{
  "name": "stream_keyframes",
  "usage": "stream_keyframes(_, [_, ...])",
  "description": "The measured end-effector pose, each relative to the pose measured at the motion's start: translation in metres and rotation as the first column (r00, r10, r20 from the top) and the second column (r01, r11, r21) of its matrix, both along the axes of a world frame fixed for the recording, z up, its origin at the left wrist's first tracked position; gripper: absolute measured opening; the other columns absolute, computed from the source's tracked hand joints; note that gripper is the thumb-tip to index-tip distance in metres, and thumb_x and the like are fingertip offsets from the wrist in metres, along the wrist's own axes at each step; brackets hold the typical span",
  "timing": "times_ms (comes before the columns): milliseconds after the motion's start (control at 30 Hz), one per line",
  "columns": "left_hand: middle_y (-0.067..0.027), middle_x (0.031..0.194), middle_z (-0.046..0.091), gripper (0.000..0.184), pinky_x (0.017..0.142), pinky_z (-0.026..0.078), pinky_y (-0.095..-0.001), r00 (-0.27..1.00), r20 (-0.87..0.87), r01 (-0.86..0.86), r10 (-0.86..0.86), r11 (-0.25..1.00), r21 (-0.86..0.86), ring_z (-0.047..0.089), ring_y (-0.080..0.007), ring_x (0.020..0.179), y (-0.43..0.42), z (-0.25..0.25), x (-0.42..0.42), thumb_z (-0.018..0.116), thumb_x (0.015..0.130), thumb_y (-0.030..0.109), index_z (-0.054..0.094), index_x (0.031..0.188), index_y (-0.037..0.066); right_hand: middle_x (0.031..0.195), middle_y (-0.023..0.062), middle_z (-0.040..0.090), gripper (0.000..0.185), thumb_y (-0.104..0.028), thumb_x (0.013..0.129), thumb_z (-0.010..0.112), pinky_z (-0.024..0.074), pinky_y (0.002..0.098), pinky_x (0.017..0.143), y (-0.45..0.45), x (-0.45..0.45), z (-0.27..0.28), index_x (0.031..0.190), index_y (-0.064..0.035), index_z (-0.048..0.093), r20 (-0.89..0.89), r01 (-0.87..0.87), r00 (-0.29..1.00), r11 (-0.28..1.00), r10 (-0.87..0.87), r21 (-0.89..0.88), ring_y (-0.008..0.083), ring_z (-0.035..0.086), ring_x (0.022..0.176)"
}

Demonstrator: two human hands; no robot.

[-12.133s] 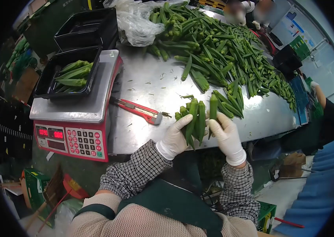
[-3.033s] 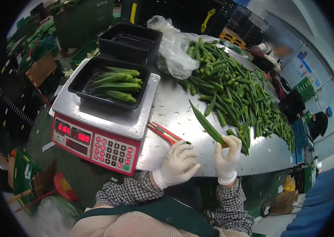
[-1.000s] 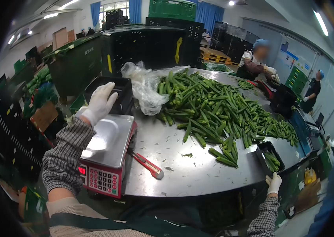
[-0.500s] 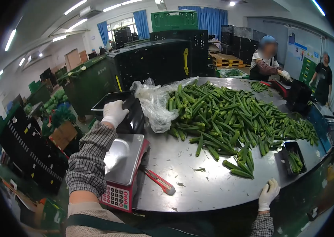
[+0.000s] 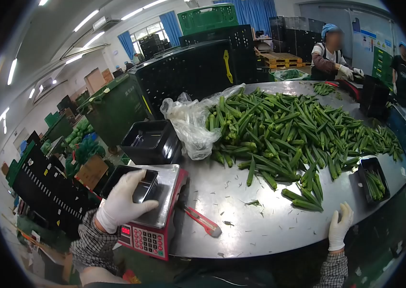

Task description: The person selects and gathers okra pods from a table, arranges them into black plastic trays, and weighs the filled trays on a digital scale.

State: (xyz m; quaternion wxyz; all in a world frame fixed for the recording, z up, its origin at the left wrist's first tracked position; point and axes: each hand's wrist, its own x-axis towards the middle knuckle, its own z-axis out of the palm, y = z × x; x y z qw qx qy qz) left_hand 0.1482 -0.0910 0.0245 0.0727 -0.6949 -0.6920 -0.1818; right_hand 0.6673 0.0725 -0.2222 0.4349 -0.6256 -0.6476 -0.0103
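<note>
Head camera: we see our 2 hands well apart, with the okra heap (image 5: 279,129) filling the upper middle of the frame between them. Our left hand (image 5: 128,201), at lower left, lies over a black tray (image 5: 149,186) above the scale (image 5: 169,186). Its thumb stands off from the fingers, pointing right; the fingers reach the tray's near side, but we cannot tell how firmly they have hold of it, nor whether the tray rests flat.

Our right hand (image 5: 341,221), at lower right, is loosely spread with nothing visible in it. It sits near the table edge, just below the filled tray (image 5: 363,178). The key relation, as we judge it: the loose okra bunch (image 5: 303,200) lies up and left of our right hand, which is much nearer than our left. Its lowest pods run long-ways from upper left to lower right, while the black tray is across the frame at our left hand.
</note>
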Motion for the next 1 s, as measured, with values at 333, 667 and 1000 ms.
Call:
stream_keyframes(333, [-0.0206, 0.109, 0.057, 0.05, 0.091, 0.043, -0.0402, 0.877, -0.355, 0.333, -0.324, 0.942, -0.038, 0.052, -0.0354, 0.104, 0.274, 0.021, 0.051, 0.066, 0.077, 0.034, 0.056, 0.111, -0.002, 0.109, 0.0167, 0.053, 0.03, -0.008, 0.074, 0.061, 0.0304, 0.048, 0.098, 0.0, -0.014, 0.007, 0.102, -0.0015, 0.055, 0.096, 0.007, 0.995, 1.0, -0.006, -0.018, 0.035, 0.047, 0.105])
stream_keyframes(667, [-0.024, 0.12, 0.055, 0.069, 0.097, 0.04, -0.0367, 0.986, 0.094, 0.15, -0.137, 0.978, -0.148, 0.051, -0.0341, 0.115, 0.495, -0.061, 0.053, 0.052, 0.084, 0.05, 0.049, 0.123, -0.006, 0.106, 0.0116, 0.054, 0.022, -0.005, 0.07, 0.06, 0.0299, 0.0522, 0.1, 0.0, -0.017, 0.017, 0.091, -0.0059, 0.055, 0.12, 0.011, 0.993, 0.997, -0.003, -0.074, 0.0323, 0.048, 0.105])
stream_keyframes(1000, [-0.0225, 0.14, 0.035, 0.11, 0.108, 0.027, -0.0344, 0.978, 0.169, -0.032, 0.119, 0.896, -0.442, 0.035, -0.0304, 0.131, 0.562, -0.094, 0.056, 0.033, 0.071, 0.082, 0.025, 0.139, -0.004, 0.106, 0.0128, 0.057, 0.015, 0.001, 0.07, 0.057, 0.0314, 0.0482, 0.101, 0.001, -0.022, 0.024, 0.085, -0.0046, 0.058, 0.141, 0.054, 0.989, 0.991, -0.036, -0.124, 0.0333, 0.049, 0.107])
